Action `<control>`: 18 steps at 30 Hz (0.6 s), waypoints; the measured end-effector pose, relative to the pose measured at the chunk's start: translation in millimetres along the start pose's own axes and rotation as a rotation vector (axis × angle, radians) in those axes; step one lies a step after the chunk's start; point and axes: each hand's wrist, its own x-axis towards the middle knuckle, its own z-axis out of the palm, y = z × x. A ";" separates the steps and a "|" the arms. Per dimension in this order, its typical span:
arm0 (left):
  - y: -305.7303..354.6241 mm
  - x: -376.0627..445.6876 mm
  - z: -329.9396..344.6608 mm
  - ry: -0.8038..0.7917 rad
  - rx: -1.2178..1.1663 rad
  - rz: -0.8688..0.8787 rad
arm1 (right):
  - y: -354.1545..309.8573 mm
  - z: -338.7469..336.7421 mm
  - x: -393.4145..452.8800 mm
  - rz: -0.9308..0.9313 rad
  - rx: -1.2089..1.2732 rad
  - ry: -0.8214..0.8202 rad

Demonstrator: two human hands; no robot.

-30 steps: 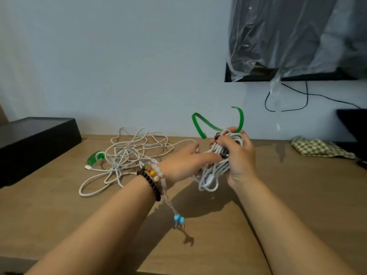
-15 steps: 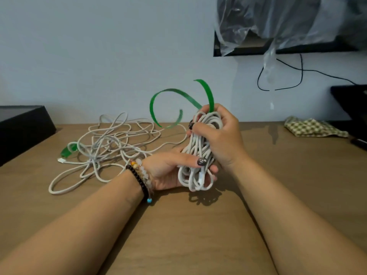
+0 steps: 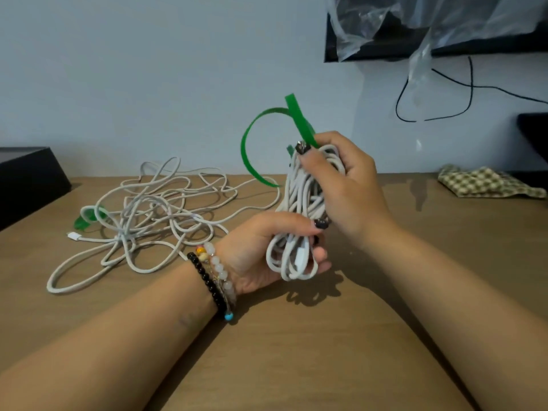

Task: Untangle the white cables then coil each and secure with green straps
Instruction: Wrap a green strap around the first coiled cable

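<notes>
A coiled white cable (image 3: 299, 203) stands upright between my hands above the wooden table (image 3: 296, 351). My right hand (image 3: 347, 185) grips its upper half and pinches a green strap (image 3: 252, 143) against the top of the coil; the strap loops out to the left in the air. My left hand (image 3: 267, 247) holds the lower loops from the left, thumb across the front. A second white cable (image 3: 142, 221) lies tangled on the table at left, with another green strap (image 3: 86, 221) at its left edge.
A black box (image 3: 26, 179) sits at the far left of the table. A checked cloth (image 3: 486, 182) lies at the back right. A plastic-wrapped dark screen (image 3: 430, 25) hangs on the wall above, with a thin black wire (image 3: 471, 93) below it.
My left hand moved from the coil's middle down to its lower loops, palm turned up. The coil now stands more upright and the green strap's loop has swung up and leftward.
</notes>
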 end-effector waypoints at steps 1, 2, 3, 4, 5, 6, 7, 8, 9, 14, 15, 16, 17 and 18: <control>-0.5 1.0 -0.6 -0.003 0.026 0.000 | 1.3 -1.9 1.3 0.009 0.005 0.029; -1.0 1.9 -1.5 -0.010 0.059 -0.004 | 3.2 -4.1 3.0 0.017 0.017 0.074; -2.1 3.2 -2.6 -0.015 0.090 -0.005 | 4.2 -6.5 4.3 0.025 0.022 0.114; -3.4 4.2 -3.7 -0.010 0.114 -0.001 | 5.0 -8.7 5.3 0.028 0.010 0.137; -4.5 5.1 -4.3 0.002 0.127 0.005 | 5.4 -10.8 6.2 0.022 -0.013 0.145; -5.2 5.9 -5.0 0.016 0.134 0.009 | 4.8 -12.2 7.2 0.010 -0.042 0.150; -5.3 6.3 -4.9 0.023 0.136 0.016 | 4.7 -13.9 8.5 -0.001 -0.073 0.164; -4.9 6.3 -4.4 0.031 0.134 0.022 | 4.8 -17.1 10.2 -0.015 -0.110 0.199; -3.9 5.8 -3.9 0.042 0.128 0.032 | 5.3 -20.3 12.6 -0.026 -0.157 0.250; 3.3 3.4 -4.7 0.121 0.050 0.140 | 3.0 -40.8 21.7 0.141 0.074 0.516; 4.4 3.0 -4.6 0.139 0.042 0.166 | 2.2 -43.1 22.7 0.196 0.173 0.519; 4.7 3.4 -4.8 0.162 0.031 0.184 | 2.0 -44.5 22.8 0.237 0.215 0.497; 4.9 3.4 -5.2 0.180 0.011 0.203 | 2.8 -43.3 22.4 0.267 0.227 0.442; 5.3 3.5 -5.2 0.195 -0.011 0.221 | 3.1 -41.0 20.4 0.283 0.229 0.365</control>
